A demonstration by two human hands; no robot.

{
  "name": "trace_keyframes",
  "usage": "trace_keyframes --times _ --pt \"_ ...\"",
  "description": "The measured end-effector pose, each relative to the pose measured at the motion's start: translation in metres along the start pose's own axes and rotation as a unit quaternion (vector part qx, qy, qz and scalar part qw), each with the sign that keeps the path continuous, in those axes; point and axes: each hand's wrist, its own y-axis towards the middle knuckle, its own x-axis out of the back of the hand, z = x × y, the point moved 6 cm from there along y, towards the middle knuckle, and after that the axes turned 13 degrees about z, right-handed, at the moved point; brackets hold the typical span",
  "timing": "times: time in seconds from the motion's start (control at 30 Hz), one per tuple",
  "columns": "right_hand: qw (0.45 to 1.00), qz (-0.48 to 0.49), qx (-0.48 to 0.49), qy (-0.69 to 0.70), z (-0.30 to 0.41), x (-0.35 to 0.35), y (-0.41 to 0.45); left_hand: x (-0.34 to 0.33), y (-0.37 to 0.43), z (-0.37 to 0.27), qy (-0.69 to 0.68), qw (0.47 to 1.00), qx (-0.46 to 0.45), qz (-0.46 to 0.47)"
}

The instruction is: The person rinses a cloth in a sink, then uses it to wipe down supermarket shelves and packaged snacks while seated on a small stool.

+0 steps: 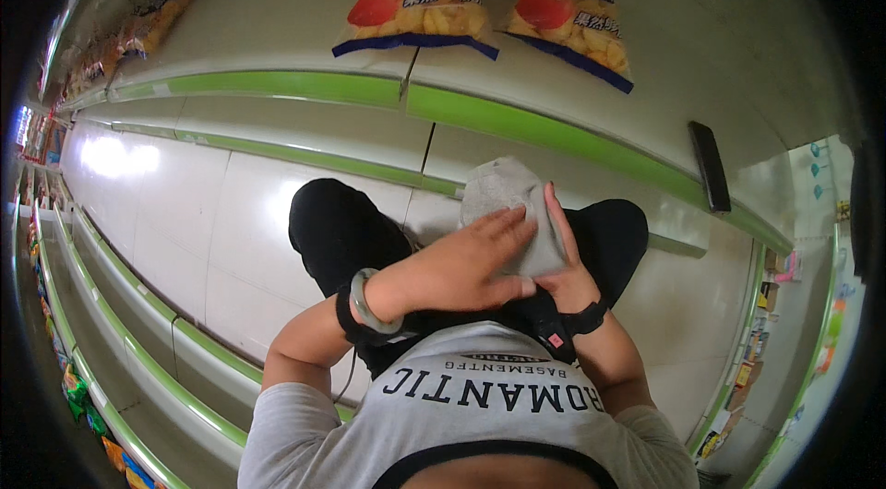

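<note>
A light grey cloth (509,198), folded and creased, is between my two hands above my lap. My left hand (471,257) lies across the top of the cloth, its fingers straight and slightly blurred and the thumb spread towards the right hand. Beneath and along the right edge of the cloth, my right hand (571,274) supports it, with one finger upright beside it and the palm partly hidden. A pale bangle (363,302) and a black strap circle my left wrist; another black strap (585,319) is around the right one.
Ahead is a white shelf with a green front strip (519,119). Two chip bags (429,4) lie on it, with more bags (149,25) far left. A black rectangular object (709,167) lies at its edge. Shelving units (124,344) flank the tiled floor (166,212).
</note>
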Motion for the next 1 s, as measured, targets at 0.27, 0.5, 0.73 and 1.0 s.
trace_keyframes --times 0.27,0.5,0.73,1.0 --pt "0.954 0.093 0.210 -0.193 0.081 -0.090 -0.014 0.134 0.019 -0.028 0.135 0.946 -0.059 -0.287" --pt "0.360 -0.133 0.324 -0.865 0.140 -0.122 0.012 0.183 0.043 0.045 0.432 0.842 0.113 -0.302" --pt "0.252 -0.075 0.176 -0.949 0.111 -0.120 0.065 0.194 0.035 0.078 0.447 0.836 0.140 -0.285" --pt "0.228 0.060 0.110 -0.966 0.087 -0.138 0.162 0.219 0.016 0.082 0.425 0.841 0.098 -0.321"
